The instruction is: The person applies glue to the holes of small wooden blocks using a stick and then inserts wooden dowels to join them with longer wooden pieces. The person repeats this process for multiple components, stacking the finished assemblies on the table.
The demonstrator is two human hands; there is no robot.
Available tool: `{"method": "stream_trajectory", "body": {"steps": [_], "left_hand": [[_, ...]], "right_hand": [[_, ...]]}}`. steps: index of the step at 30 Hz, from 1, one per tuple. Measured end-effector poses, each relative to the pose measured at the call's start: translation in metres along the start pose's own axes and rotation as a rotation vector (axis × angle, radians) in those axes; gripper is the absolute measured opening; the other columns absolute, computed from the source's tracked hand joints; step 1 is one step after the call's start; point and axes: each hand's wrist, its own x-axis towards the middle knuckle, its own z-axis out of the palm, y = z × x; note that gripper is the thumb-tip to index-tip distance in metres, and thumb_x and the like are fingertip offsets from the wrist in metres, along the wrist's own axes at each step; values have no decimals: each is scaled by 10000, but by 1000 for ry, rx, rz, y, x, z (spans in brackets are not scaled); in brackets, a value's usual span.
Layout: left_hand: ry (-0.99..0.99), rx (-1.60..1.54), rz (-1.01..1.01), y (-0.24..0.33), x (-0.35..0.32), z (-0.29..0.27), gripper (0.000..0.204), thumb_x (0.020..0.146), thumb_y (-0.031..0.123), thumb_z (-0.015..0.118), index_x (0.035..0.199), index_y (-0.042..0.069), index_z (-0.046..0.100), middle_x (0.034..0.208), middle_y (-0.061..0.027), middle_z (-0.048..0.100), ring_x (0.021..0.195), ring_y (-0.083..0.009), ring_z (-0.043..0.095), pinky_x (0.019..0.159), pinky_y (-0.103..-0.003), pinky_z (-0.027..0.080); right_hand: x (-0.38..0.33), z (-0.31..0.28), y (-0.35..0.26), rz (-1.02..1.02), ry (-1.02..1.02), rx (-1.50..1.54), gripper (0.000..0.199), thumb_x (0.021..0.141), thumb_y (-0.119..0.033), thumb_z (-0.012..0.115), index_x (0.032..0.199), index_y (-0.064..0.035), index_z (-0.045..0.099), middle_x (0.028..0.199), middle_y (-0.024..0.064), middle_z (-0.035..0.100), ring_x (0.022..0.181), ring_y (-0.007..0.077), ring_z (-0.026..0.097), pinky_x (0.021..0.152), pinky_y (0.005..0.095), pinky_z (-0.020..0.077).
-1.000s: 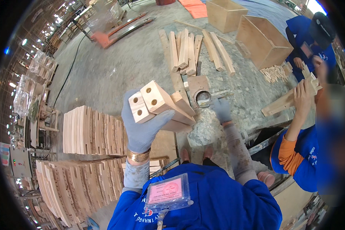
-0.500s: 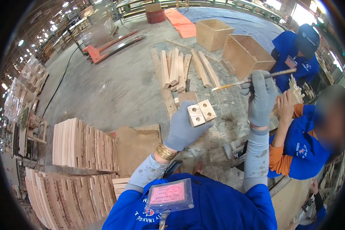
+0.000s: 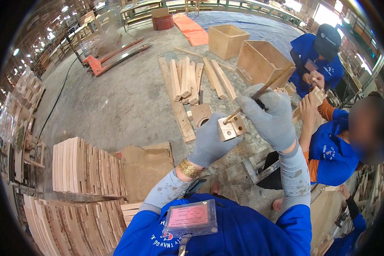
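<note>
In the middle, my left hand, in a grey glove, is wrapped round two wooden pieces held side by side. Their square ends face up, with round drilled holes. My right hand, gloved too, pinches a thin brown stick with a lighter lower part. The stick slants down to the left, and its tip is at a hole in the left piece; how deep it sits I cannot tell. Beyond my left hand, a small wooden block with a round opening is partly hidden.
Wooden bars lie ahead near two open plywood boxes. Stacked slats stand at lower left beside cardboard. Two co-workers in blue handle wood close on my right; a third person's arm shows lower right. An orange pallet jack stands far left.
My right hand has come down and left, bringing the stick from above onto the end of the wooden pieces. My left hand has shifted slightly right, still holding them.
</note>
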Motion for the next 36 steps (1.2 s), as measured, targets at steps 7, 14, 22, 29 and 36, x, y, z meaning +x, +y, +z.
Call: {"method": "stream_trajectory", "body": {"steps": [7, 14, 22, 29, 36], "left_hand": [[-3, 1, -14, 1, 2, 1, 518, 646, 212, 782, 1017, 53, 457, 836, -64, 625, 769, -155, 634, 666, -282, 510], [-1, -47, -47, -2, 4, 5, 529, 641, 219, 791, 1017, 41, 463, 860, -72, 630, 778, -150, 633, 681, -278, 511], [9, -72, -43, 0, 11, 2, 531, 635, 227, 800, 1002, 42, 464, 875, -77, 617, 786, -155, 615, 692, -280, 499], [31, -93, -38, -3, 12, 7, 492, 619, 235, 768, 985, 61, 490, 819, -121, 613, 759, -277, 623, 655, -345, 496], [49, -99, -80, -3, 15, 7, 496, 617, 221, 765, 994, 55, 491, 828, -118, 613, 769, -261, 624, 675, -339, 495]], "right_hand": [[1, 0, -3, 11, -42, -78, 188, 765, -153, 645, 711, 27, 634, 559, 135, 568, 484, 214, 557, 450, 301, 415], [0, -5, -1, 259, 126, 42, 217, 796, -176, 633, 746, 35, 637, 538, 120, 565, 448, 140, 555, 426, 274, 398], [-7, -10, 3, 250, 101, 156, 201, 795, -160, 629, 776, 39, 639, 554, 116, 567, 480, 127, 559, 451, 267, 407], [-6, -5, 8, 69, -100, -80, 187, 780, -182, 628, 775, 4, 647, 588, 155, 566, 504, 273, 575, 456, 316, 420], [-3, -9, 8, -19, -129, -127, 164, 777, -165, 628, 743, -5, 643, 586, 155, 554, 509, 287, 566, 447, 331, 413]]}}
